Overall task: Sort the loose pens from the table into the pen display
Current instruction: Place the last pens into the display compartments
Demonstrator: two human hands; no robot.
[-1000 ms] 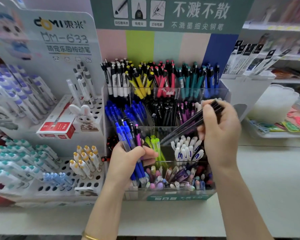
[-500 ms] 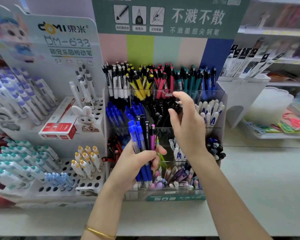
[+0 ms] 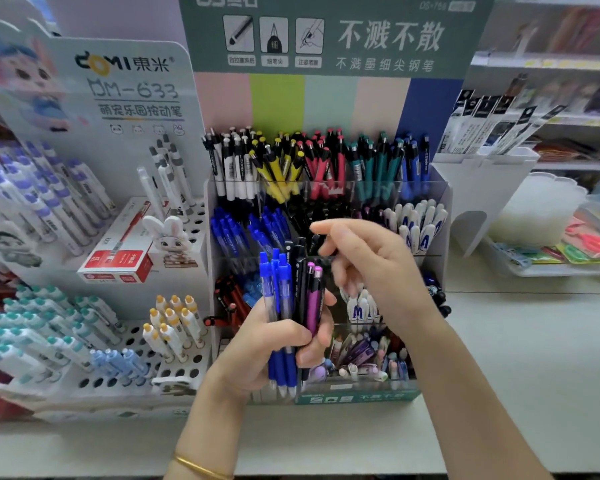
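The bundle of blue, black and purple pens [image 3: 289, 292] stands upright in the left hand [image 3: 274, 351], fingers curled around it, in front of the pen display [image 3: 357, 397] on the counter [image 3: 520, 362], while the right hand [image 3: 371, 268] hovers beside the pen tops, fingers relaxed and holding nothing.

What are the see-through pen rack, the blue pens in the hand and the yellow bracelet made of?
See-through tiered pen rack: clear glossy plastic, probably acrylic; pens show through its walls. Blue pens in the left hand: plastic, with translucent barrels. Thin yellow bracelet: shiny gold-coloured metal, judging by its glint.
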